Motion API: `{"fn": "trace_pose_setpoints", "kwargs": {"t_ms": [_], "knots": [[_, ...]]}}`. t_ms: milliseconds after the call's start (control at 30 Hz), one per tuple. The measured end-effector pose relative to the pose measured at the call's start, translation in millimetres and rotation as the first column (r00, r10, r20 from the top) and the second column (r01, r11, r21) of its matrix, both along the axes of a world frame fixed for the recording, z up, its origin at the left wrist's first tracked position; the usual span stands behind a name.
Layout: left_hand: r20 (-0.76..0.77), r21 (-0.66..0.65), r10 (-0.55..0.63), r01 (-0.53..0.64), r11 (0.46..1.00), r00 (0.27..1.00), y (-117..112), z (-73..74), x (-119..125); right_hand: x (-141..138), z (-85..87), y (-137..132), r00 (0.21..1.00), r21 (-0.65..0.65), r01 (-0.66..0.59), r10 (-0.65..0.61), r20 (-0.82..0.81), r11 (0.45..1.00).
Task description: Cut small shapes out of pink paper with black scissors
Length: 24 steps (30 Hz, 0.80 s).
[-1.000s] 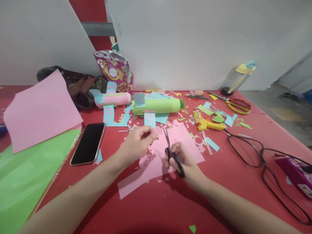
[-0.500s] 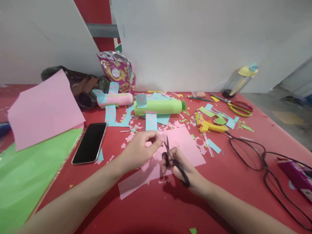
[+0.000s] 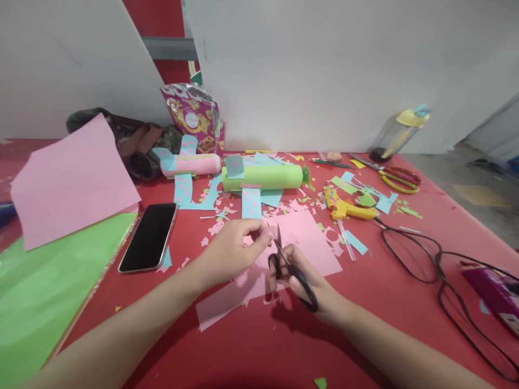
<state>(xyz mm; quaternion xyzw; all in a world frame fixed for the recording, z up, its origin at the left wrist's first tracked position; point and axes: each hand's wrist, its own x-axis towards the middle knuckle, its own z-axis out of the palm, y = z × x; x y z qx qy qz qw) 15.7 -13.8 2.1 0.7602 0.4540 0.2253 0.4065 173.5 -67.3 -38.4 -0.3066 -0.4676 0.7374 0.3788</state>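
My left hand (image 3: 237, 246) is closed, pinching a small piece of pink paper (image 3: 268, 232) between thumb and fingers. In my right hand (image 3: 306, 275) are black-handled scissors (image 3: 300, 281), with their blades parted at the edge of that piece. Beneath both hands lies a larger pink paper sheet (image 3: 316, 243) with several cut-outs and scraps on it. Just beyond stands a lime-green paper-covered tube (image 3: 267, 178) lying on its side, with light-blue fins attached. A similar pink tube (image 3: 198, 163) with blue fins lies to its left.
A phone (image 3: 149, 237) lies left of my hands, beside green and pink sheets (image 3: 77, 183). On the right are a yellow glue gun (image 3: 344, 208) with its black cord (image 3: 438, 265), and other scissors (image 3: 395, 181). A snack bag (image 3: 192, 119) and clear bottle (image 3: 395, 138) stand behind.
The scissor blades have spread slightly wider at the small pink piece. Both hands stay in nearly the same place, and the view has shifted very little.
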Motion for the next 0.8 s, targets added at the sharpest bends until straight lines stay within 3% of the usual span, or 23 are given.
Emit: {"fn": "trace_pose_setpoints", "kwargs": {"t_ms": [800], "knots": [[-0.051, 0.039, 0.001, 0.001, 0.999, 0.999, 0.3, 0.1, -1.1, 1.4, -6.4, -0.1, 1.0, 0.023, -0.024, 0.024, -0.002, 0.999]]}}
